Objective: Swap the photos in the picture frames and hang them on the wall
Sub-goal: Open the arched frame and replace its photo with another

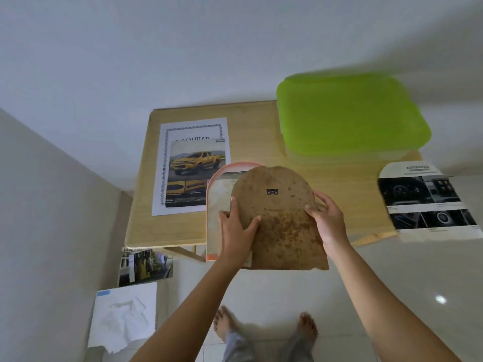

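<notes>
Here both hands are on the brown arched backing board [282,231], which is tilted over the pink frame [235,166] and covers most of it. The right hand [328,218] grasps the board's right edge, thumb on its spotted face and fingers curled round behind. The left hand [236,231] lies fairly flat at the board's left edge, fingers straight and pointing up along it, thumb pressing on the face; whether those fingers reach under the edge I cannot tell. A small metal hanger [272,192] sits near the top of the board. The frame lies on the table [183,231], with its lower end past the near edge and a pale print showing inside it left of the board. Just left of it a truck photo [197,171] lies on a bordered sheet [163,163]. A green-lidded box [350,113] stands at the far right of the table, and a brochure [428,199] hangs over the right edge. On the floor at left lie another photo [143,267] and a white sheet [125,314].
</notes>
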Action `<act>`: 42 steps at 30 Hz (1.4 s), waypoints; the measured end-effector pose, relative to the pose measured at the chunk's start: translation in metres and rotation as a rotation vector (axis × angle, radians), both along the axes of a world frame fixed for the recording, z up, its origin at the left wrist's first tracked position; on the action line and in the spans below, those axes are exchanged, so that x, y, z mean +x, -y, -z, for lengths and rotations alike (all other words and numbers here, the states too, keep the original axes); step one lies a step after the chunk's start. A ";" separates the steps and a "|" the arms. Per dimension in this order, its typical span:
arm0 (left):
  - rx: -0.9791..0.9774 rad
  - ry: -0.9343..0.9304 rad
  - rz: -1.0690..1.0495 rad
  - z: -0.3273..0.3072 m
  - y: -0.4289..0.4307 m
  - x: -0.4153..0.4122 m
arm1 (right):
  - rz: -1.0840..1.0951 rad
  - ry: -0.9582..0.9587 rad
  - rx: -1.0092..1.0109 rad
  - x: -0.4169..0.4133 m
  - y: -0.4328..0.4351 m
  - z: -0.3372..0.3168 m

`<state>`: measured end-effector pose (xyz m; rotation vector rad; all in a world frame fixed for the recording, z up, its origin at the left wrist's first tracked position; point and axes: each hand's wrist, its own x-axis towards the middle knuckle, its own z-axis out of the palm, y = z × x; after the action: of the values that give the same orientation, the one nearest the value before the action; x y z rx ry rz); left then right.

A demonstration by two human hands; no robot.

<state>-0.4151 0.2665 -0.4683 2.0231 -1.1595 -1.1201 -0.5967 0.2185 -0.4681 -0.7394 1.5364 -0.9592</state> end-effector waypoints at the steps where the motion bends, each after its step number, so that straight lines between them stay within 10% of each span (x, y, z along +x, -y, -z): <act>1: 0.006 0.003 -0.025 0.004 -0.001 0.012 | -0.026 -0.049 -0.018 0.013 0.000 0.004; 13: -0.023 0.160 -0.019 0.030 -0.002 0.056 | -0.175 -0.583 -0.189 0.059 -0.004 0.028; 42: -0.081 0.249 0.074 0.040 -0.016 0.067 | -0.464 -1.017 -0.284 0.056 -0.011 0.050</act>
<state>-0.3484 0.2828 -0.5086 2.1148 -1.3895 -0.8571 -0.5406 0.2298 -0.5183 -1.8882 1.9302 -0.4328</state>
